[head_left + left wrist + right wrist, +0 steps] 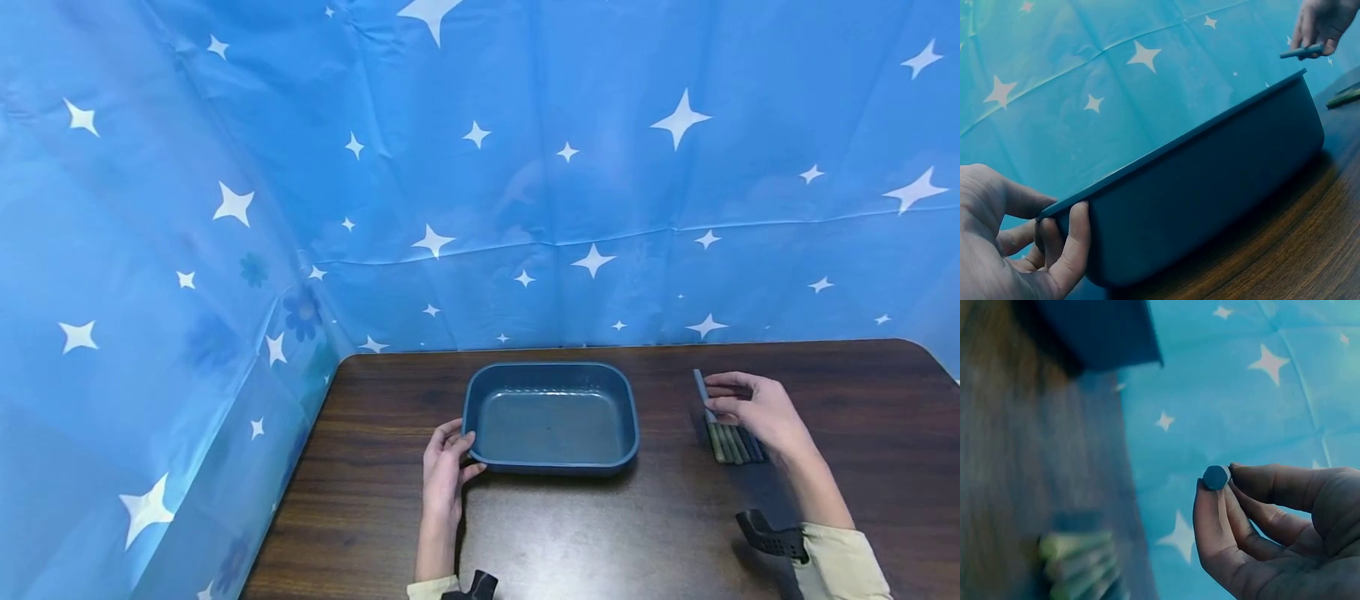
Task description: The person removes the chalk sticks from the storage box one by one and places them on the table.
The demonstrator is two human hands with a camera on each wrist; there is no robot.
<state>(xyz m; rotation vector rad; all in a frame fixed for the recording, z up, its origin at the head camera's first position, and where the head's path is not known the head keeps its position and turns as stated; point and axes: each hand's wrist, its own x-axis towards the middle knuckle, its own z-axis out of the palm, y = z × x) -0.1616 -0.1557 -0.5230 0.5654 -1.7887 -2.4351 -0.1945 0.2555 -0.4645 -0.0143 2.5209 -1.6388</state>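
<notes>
A dark blue rectangular plastic basin (pixel 547 429) stands on the table with nothing inside. At its left front corner my left hand (pixel 444 471) grips the rim, thumb on top and fingers against the outer wall (pixel 1210 187). Well to the right, my right hand (pixel 761 412) pinches a slim blue-grey stick (pixel 701 387) between thumb and fingers. The right wrist view shows the stick's six-sided end (pixel 1214 478). Below that hand, several similar sticks (pixel 727 443), greenish to dark, lie side by side, partly hidden by the hand.
The dark wooden table (pixel 360 500) ends at the back against a blue curtain (pixel 510 192) with white stars, which also hangs along the left side. Black wrist mounts (pixel 772 537) sit at both sleeves.
</notes>
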